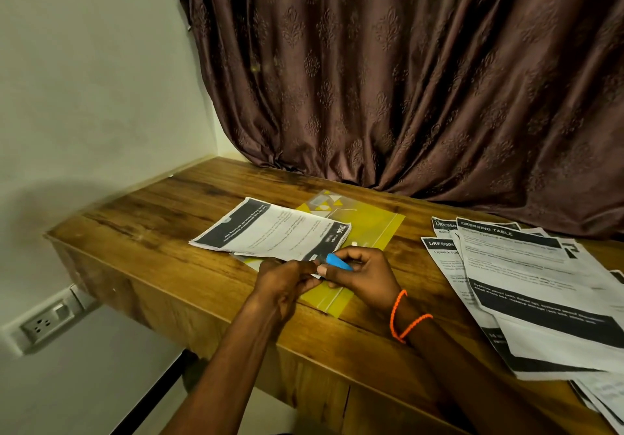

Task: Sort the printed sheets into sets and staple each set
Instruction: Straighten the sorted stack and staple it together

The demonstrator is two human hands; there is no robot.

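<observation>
A: Curtain [422, 80] at the back, then the wooden desk [162, 232] under everything. What's on it?

B: A loose spread of printed sheets [540, 282] well off to the right, still unstapled by the look of it. Nearer the middle, one gathered set [270, 232] lies on a yellow folder [368, 221].

A: Which way does that set run from the hands?

B: Its long axis runs from far left to near right, and the near-right corner ends right at the hands. That corner is what the stapling turns on, I'd judge.

A: And the hands?

B: The right hand [364, 276] is curled round a small blue stapler [337, 261], held at that corner. The left hand [287, 282] pinches the paper corner just beside it, fingers bent inward, wrist low over the desk edge. Both are equally near.

A: Has the staple gone in?

B: Can't tell; fingers cover it.
</observation>
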